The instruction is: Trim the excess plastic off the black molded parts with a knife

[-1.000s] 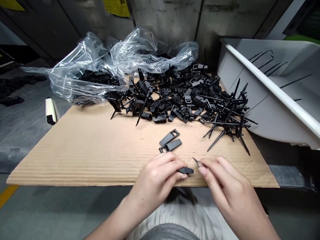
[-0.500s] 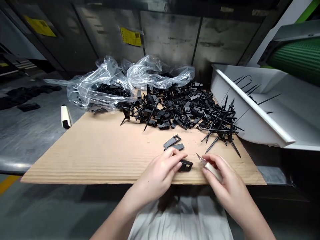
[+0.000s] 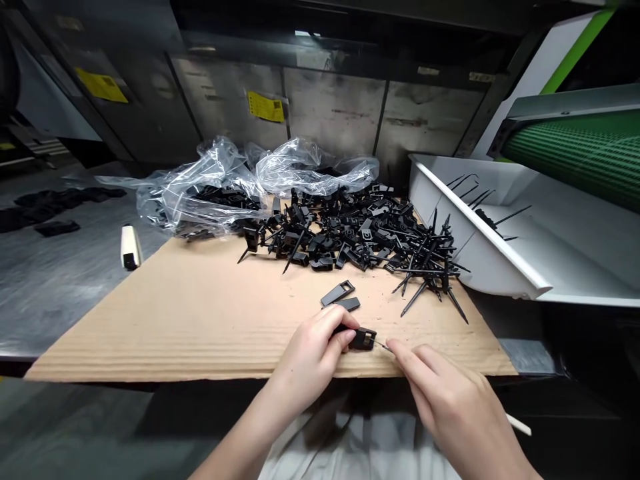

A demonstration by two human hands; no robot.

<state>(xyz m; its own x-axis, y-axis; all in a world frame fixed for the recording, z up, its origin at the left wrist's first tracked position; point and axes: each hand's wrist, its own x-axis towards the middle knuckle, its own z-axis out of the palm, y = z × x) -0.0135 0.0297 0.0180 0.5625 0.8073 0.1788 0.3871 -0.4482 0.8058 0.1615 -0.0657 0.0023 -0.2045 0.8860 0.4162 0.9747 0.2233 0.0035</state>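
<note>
Since the earlier frame, the right hand (image 3: 453, 400) has brought the small knife (image 3: 383, 345) in toward the black plastic part (image 3: 364, 339). The thin blade, which stood apart from the part before, now reaches its right end, though I can't tell if it touches. The left hand (image 3: 313, 357) is closed on the part, its fingers curled over the near end and its wrist angled in from the front edge of the surface. The right hand is closed around the knife, with its fingers stretched forward and the pale handle (image 3: 517, 424) showing beyond the hand.

The part is flat and dark with a rectangular opening, and it is held just above the front of the cardboard sheet (image 3: 150, 333). Two similar loose parts (image 3: 339, 294) lie just beyond the left hand. Further back sits a heap of black plastic pieces (image 3: 340, 233), bristling with thin spikes on its right side.

Behind the heap, clear plastic bags (image 3: 210, 190) hold more black pieces. Past the right edge of the cardboard, a sloped white tray (image 3: 475, 219) holds a few thin black spikes (image 3: 513, 215) on its floor.
</note>
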